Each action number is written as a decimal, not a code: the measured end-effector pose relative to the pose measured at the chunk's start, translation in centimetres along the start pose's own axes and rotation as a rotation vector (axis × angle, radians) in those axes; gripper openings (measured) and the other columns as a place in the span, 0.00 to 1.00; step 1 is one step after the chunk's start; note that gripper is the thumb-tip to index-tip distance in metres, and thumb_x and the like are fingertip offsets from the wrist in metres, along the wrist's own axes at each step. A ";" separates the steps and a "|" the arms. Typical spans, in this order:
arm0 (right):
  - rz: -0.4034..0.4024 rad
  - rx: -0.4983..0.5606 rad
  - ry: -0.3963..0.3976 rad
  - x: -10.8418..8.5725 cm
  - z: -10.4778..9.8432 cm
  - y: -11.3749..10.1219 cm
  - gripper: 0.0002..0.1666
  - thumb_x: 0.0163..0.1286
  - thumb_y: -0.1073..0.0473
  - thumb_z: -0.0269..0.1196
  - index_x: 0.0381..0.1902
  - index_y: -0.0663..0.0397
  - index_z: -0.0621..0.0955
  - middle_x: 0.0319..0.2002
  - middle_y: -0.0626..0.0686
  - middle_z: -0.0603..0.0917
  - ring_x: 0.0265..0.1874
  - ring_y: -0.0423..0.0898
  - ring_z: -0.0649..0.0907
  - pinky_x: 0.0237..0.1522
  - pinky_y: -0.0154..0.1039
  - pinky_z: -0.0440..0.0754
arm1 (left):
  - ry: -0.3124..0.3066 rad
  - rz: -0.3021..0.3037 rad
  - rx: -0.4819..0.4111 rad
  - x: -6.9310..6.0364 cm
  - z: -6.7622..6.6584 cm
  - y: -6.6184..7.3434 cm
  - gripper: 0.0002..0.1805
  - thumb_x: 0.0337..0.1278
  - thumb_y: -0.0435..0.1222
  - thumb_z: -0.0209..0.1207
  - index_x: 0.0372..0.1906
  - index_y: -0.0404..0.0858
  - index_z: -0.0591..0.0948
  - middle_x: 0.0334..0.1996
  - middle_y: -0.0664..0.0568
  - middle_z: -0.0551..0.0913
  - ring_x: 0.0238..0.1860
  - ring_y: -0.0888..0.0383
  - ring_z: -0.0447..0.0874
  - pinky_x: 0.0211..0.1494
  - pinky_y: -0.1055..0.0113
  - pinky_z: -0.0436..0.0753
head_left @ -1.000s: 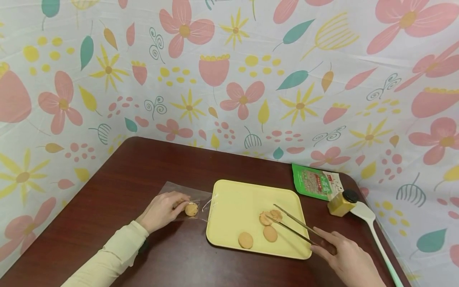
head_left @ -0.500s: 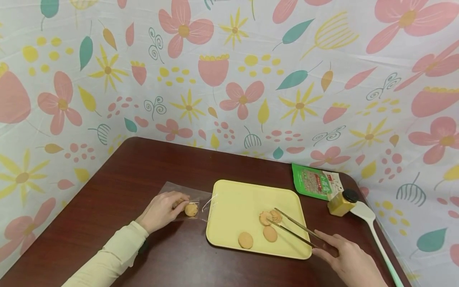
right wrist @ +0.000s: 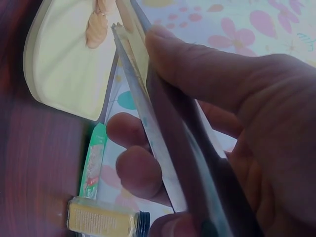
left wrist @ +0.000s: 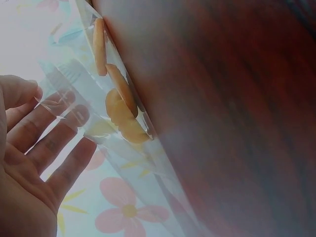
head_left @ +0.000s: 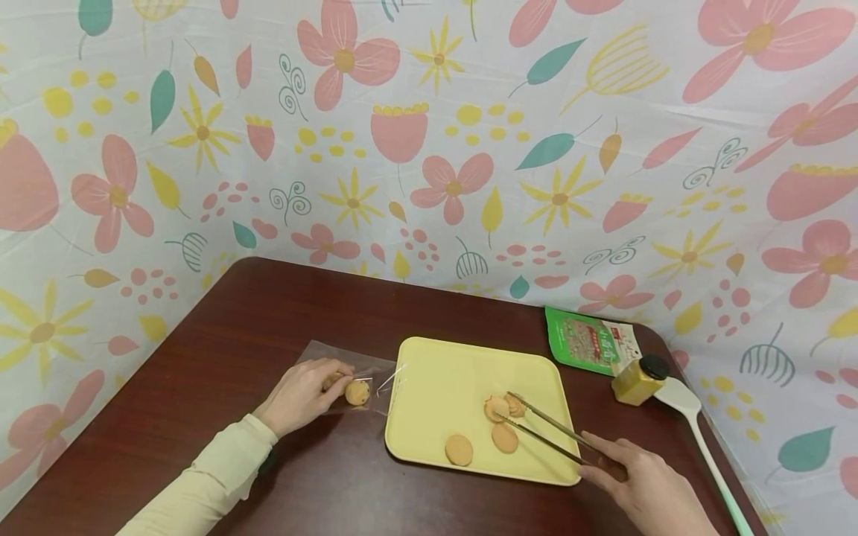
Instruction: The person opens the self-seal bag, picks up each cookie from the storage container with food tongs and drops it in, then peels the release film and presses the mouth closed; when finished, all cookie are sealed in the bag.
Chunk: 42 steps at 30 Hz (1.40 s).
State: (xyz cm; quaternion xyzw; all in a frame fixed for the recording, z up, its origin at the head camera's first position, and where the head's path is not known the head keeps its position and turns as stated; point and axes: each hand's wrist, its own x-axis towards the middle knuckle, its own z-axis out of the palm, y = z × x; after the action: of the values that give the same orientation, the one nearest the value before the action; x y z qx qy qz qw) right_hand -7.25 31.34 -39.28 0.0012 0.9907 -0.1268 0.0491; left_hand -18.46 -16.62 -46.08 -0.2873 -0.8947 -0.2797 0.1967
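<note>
My left hand pinches the edge of a clear plastic bag, thumb on one side and fingers on the other. Inside it lie several cookies. In my right hand is a pair of metal tongs, whose arms stand apart. Their tips reach over two ridged cookies on the yellow tray; whether they grip one I cannot tell. A smooth round cookie lies just in front of these, and another round cookie sits near the tray's front edge.
Behind the tray's right corner lies a green food packet. A black-capped jar of yellow contents stands in front of it, next to a white spatula along the table's right edge. Flowered cloth hangs behind the dark wooden table.
The tong tips have shifted slightly left and toward the front over the ridged cookies. My left hand, the bag and the cookies on the tray stay in place.
</note>
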 end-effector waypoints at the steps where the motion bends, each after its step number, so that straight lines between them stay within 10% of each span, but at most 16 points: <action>1: -0.007 0.001 0.006 0.0 0.0 -0.1 0.42 0.55 0.26 0.63 0.62 0.40 0.79 0.49 0.61 0.82 0.43 0.58 0.83 0.32 0.57 0.78 | -0.001 -0.001 0.000 0.0 0.0 0.0 0.06 0.56 0.35 0.68 0.38 0.45 0.85 0.35 0.59 0.85 0.30 0.66 0.80 0.31 0.70 0.79; 8: -0.017 0.009 0.006 0.0 0.1 -0.5 0.39 0.56 0.29 0.65 0.61 0.40 0.80 0.32 0.39 0.77 0.29 0.40 0.77 0.28 0.45 0.75 | 0.002 0.000 0.000 0.0 0.0 0.0 0.06 0.56 0.35 0.68 0.38 0.45 0.84 0.35 0.59 0.85 0.31 0.66 0.81 0.32 0.70 0.79; 42: -0.152 -0.016 0.140 0.2 1.3 -0.9 0.26 0.57 0.38 0.70 0.53 0.36 0.84 0.26 0.29 0.71 0.24 0.31 0.71 0.25 0.38 0.69 | 0.014 0.015 0.007 0.0 0.0 0.0 0.05 0.57 0.36 0.67 0.39 0.45 0.84 0.35 0.58 0.86 0.32 0.65 0.82 0.32 0.69 0.80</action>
State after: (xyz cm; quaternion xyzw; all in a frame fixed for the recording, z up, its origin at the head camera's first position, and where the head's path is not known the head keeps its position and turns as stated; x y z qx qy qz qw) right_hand -7.39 30.14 -40.31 -0.0657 0.9899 -0.1220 -0.0298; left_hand -18.46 -16.60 -46.10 -0.2912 -0.8921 -0.2772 0.2060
